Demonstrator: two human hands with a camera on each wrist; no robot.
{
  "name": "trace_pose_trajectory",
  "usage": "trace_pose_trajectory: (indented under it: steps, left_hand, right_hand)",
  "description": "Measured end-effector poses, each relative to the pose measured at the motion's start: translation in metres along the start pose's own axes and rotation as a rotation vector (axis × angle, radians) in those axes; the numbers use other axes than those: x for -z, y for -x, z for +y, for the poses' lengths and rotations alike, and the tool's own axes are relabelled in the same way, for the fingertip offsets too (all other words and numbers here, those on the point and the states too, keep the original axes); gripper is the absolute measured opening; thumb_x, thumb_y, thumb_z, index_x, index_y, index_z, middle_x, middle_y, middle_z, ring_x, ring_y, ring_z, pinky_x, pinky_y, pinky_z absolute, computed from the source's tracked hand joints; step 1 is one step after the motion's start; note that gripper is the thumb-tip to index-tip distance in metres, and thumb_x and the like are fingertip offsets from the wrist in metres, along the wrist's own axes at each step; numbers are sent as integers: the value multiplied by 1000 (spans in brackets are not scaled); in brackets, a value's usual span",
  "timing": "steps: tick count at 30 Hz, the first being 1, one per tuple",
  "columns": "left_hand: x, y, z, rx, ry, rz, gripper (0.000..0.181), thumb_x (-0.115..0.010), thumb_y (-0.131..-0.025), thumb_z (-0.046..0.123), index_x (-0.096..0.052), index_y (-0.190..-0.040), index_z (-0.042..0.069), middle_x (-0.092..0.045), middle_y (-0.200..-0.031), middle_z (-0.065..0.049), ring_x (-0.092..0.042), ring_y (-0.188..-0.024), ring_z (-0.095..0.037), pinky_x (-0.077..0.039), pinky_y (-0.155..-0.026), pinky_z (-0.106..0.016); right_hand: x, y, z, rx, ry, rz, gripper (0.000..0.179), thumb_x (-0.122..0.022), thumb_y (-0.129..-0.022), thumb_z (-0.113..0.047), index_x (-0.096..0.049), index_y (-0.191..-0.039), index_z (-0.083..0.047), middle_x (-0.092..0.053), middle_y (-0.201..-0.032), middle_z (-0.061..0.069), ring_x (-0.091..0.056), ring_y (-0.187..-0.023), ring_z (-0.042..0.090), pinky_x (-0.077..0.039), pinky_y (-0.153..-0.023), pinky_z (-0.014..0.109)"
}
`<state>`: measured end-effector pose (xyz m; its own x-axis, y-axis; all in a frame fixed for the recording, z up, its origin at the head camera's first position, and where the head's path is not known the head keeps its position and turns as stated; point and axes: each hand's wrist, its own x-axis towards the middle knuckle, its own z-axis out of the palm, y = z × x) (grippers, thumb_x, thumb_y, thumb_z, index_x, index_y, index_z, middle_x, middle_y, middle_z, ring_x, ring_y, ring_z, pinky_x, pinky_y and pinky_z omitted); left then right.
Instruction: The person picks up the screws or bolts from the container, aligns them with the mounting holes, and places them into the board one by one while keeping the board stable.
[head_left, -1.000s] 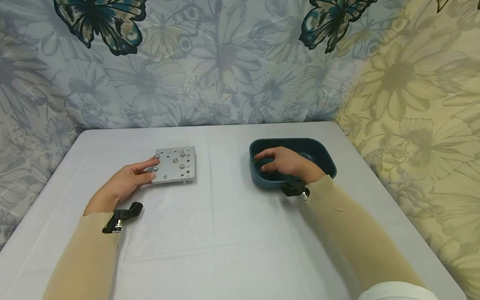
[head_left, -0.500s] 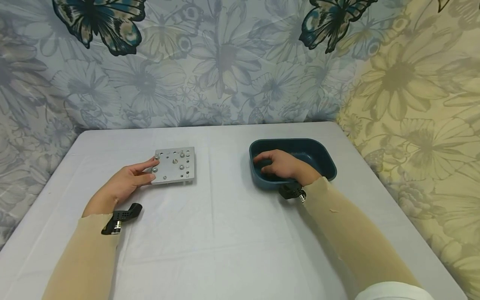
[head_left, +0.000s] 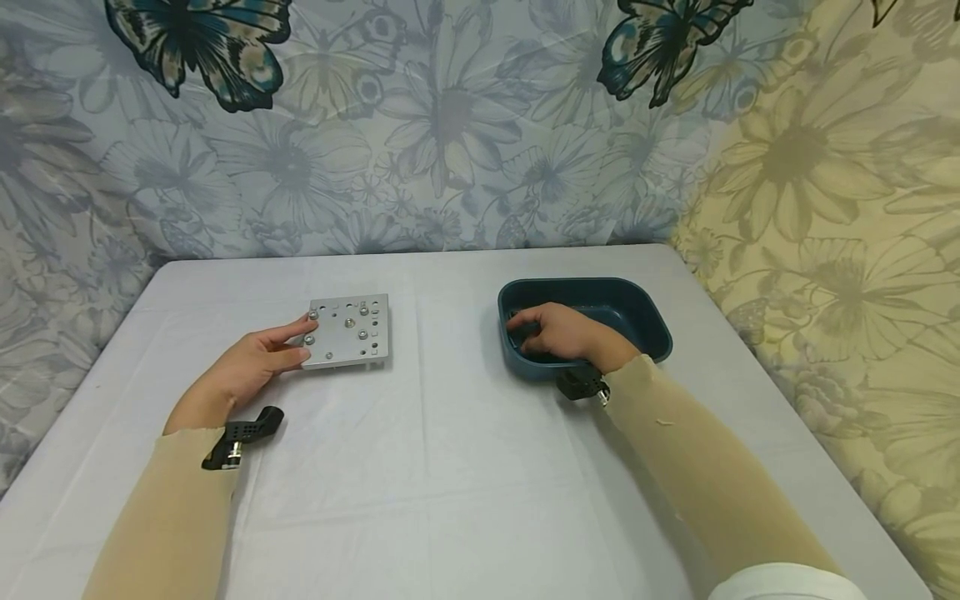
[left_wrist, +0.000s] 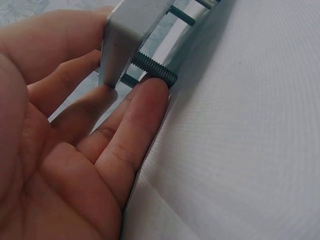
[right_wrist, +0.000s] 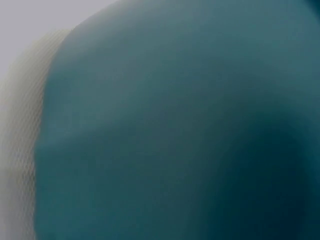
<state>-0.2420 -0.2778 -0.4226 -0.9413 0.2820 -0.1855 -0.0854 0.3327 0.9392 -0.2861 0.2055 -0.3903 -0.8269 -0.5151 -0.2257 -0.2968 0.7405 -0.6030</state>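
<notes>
Left hand pinches drilled metal plate, centre-left, probably steadying it since bolts protrude underneath; right hand in teal bin, centre-right, can't tell its grip.

Metal plate: directly right of the left hand, its left edge between thumb and fingers; over the worktop.
Bolts: set in the plate, heads on top, shanks projecting beneath; nearest shank just beside a fingertip of the left hand.
Rectangular bin: on the worktop, well right of left hand and plate; right hand in its left part, the remainder extending right of and behind that hand.
Left wrist camera: before the left hand.
Right wrist camera: before the right hand, by the bin's near wall.
Cloth backdrop: beyond both hands, behind the worktop.
</notes>
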Motion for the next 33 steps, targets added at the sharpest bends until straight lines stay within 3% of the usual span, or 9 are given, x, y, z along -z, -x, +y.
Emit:
trace_pose_trajectory:
  steps: [4, 10, 18, 24, 33]
  left_hand:
    - [-1, 0, 0, 2, 6, -7, 67, -71, -95, 24, -40, -153, 8, -14, -164, -3, -38, -138, -19, -49, -88, -19]
    - [-1, -1, 0, 6, 7, -12, 67, -71, -95, 24, -41, -153, 9, -13, -165, -1, -25, -145, -28, -48, -88, -16]
    - [0, -2, -2, -2, 9, -10, 66, -70, -96, 24, -40, -153, 9, -14, -165, -2, -30, -143, -28, -49, -88, -18]
    - [1, -3, -3, -10, 21, -4, 66, -70, -96, 22, -41, -152, 7, -15, -164, -1, -34, -141, -24, -50, -88, -20]
    - [0, -3, -2, -2, 39, -3, 66, -71, -95, 20, -40, -153, 6, -14, -165, -3, -31, -142, -28, -50, -89, -21]
  right_hand:
    - [-2, -1, 2, 31, -3, -10, 44, -73, -88, -5, -65, -132, -6, -69, -119, 7, -65, -95, 16, -49, -91, 39]
    - [-3, -4, 2, 136, 106, -13, 36, -72, -87, -3, -70, -123, 0, -59, -137, 11, -64, -108, 23, -49, -95, 41]
    - [-5, -8, -1, 203, 264, 31, 28, -74, -88, -7, -74, -115, -3, -63, -130, 10, -50, -129, 33, -41, -105, 45]
    - [-7, -9, -2, 212, 343, 61, 24, -75, -88, -7, -76, -112, -5, -65, -126, 9, -53, -126, 30, -44, -102, 43]
    - [-8, -8, -4, 226, 339, 76, 22, -73, -89, -5, -75, -111, -5, -63, -118, 10, -59, -113, 30, -48, -95, 43]
